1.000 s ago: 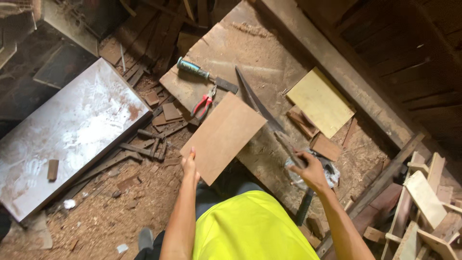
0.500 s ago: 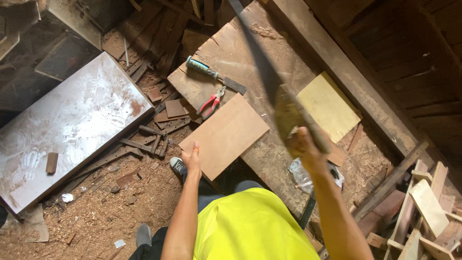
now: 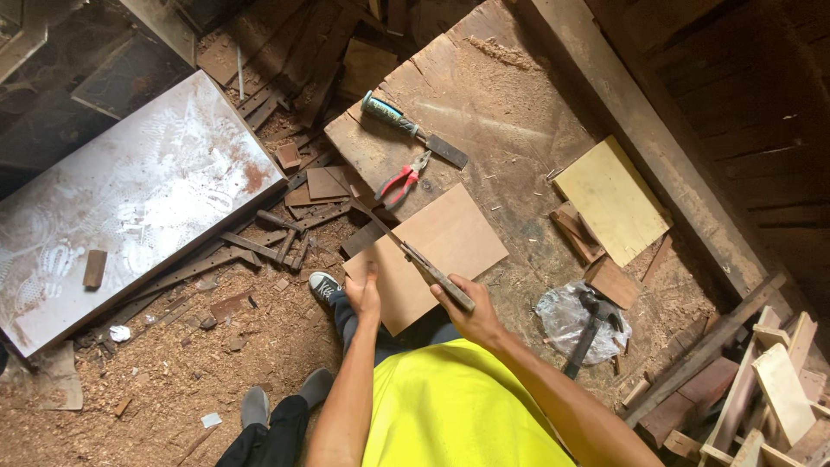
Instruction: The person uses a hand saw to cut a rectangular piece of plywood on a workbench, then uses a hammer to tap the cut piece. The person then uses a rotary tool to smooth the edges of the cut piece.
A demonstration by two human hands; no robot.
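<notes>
Pinning the plywood panel (image 3: pixel 432 255) at its near-left corner on the counter (image 3: pixel 510 112), our left hand (image 3: pixel 364 294) presses with its fingers together; our right hand (image 3: pixel 467 313) clamps the handsaw (image 3: pixel 406 251), blade running up-left across the panel.

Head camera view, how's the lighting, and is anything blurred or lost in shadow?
Head view: daylight falls evenly on the workbench and the plywood board; the white panel is bright and nearly washed out; the upper right and top left corners sink into deep shadow; the saw and both hands look sharp.
</notes>
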